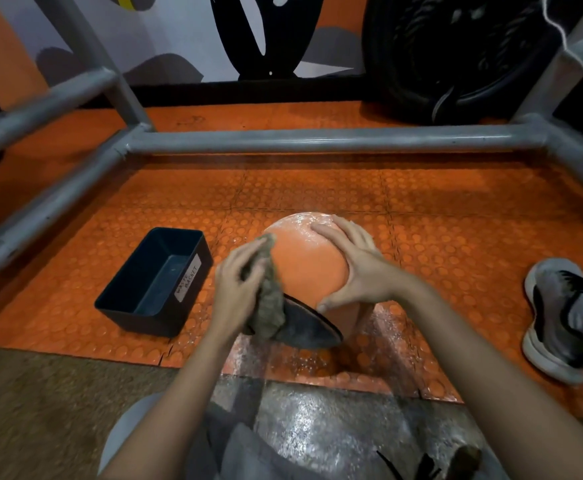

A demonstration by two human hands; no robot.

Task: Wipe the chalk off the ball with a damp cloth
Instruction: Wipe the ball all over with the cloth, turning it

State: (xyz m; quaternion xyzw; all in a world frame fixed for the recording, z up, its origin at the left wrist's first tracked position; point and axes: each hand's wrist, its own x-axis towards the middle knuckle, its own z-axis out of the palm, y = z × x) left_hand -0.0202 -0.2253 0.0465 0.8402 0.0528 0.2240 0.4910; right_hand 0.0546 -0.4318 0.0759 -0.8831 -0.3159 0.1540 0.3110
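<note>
Ball (309, 265): orange, held low over the orange studded floor mat (456, 220), just in front of the person's lap. Its underside meets a dark pointed object (304, 323) that I cannot identify, possibly a shoe.

Right hand (352, 265): spread over the ball's right side, fingers (328, 230) curved around the top and thumb low, grasping the ball to steady it.

Left hand (236, 285): blurred, fingers bunched around a grey-brown cloth (269, 306), pressing it to the ball's left flank. The lower part of the cloth hangs down.

Chalk: white film (300, 225) visible on the far upper part of the ball; the near face looks mostly clean. White dust also on the mat below.

Judgement: wiping is under way and partly done.

To do it well:
- Carry the cloth up to the white patch.
- Rotate the ball under the right hand so covered areas come round.
- Refold to a clean face of the cloth, or the chalk will only smear.
- Keep a firm hold, since a damp ball may slip.

Black bin (144, 320) sits just left, apart from the ball.
</note>
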